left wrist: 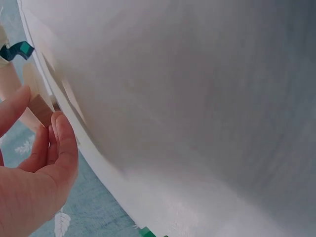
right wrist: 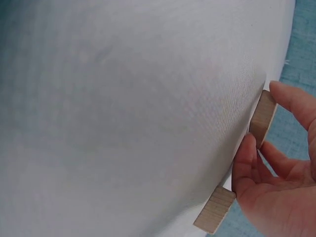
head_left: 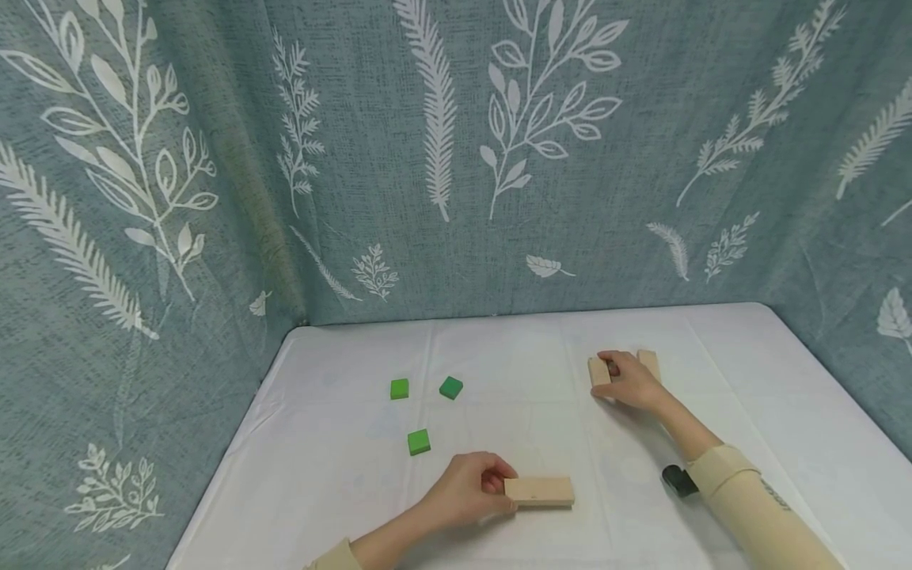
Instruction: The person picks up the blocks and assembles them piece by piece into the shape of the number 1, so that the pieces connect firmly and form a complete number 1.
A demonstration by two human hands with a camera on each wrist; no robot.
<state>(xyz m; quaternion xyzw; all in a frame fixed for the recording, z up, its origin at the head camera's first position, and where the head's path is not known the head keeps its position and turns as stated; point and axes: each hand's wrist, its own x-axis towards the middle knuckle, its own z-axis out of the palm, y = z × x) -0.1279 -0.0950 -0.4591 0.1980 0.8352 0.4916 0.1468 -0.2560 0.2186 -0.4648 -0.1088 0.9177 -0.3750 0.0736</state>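
Note:
Near the front of the table my left hand [head_left: 470, 488] pinches one end of a long, pale wooden block [head_left: 541, 491], which points to the right. The left wrist view shows the end of that block [left wrist: 41, 109] between thumb and fingers. Farther back on the right, my right hand [head_left: 630, 381] grips a second wooden block [head_left: 599, 372] between thumb and fingertips. In the right wrist view this block [right wrist: 263, 118] stands close to the white cloth. Another wooden block [head_left: 648, 362] is just beyond the right hand, partly hidden by it.
Two bright green blocks [head_left: 400, 389] and a darker green block [head_left: 451, 387] lie left of centre on the white-covered table [head_left: 342, 475]. A black strap [head_left: 679, 480] shows at the right sleeve [head_left: 755, 499]. A patterned blue-grey curtain [head_left: 456, 261] stands behind the table and along its sides.

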